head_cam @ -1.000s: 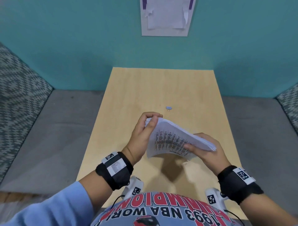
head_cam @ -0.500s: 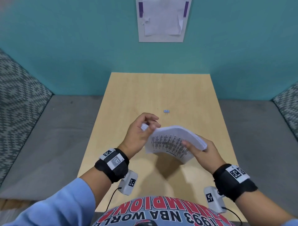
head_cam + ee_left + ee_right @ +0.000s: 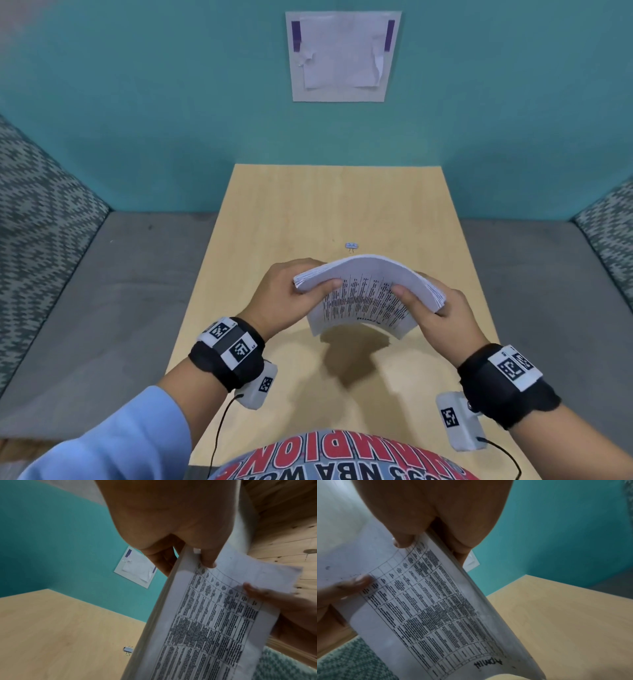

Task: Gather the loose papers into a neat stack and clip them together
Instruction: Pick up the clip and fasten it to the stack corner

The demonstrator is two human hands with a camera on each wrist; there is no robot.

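A thick stack of printed papers (image 3: 368, 294) is held up above the wooden table (image 3: 308, 205), bowed into an arch, its printed table facing me. My left hand (image 3: 291, 291) grips its left end, thumb on the printed face and fingers behind. At the right end my right hand (image 3: 442, 308) grips it the same way. The left wrist view shows the paper stack (image 3: 214, 622) on edge under my left hand (image 3: 185, 536); the right wrist view shows the stack (image 3: 436, 601) under my right hand (image 3: 428, 524). A small binder clip (image 3: 351, 246) lies on the table just beyond the stack, also seen as the clip (image 3: 128, 650).
A teal wall (image 3: 137, 120) rises behind the table, with a taped paper sheet (image 3: 342, 56) on it. Grey bench seats (image 3: 102, 308) flank the table on both sides, with patterned cushions (image 3: 37, 212) at the far left and right.
The stack has turned from slanting down to the right into a level arch. My left hand slid from the top corner to the left end; my right hand keeps its grip.
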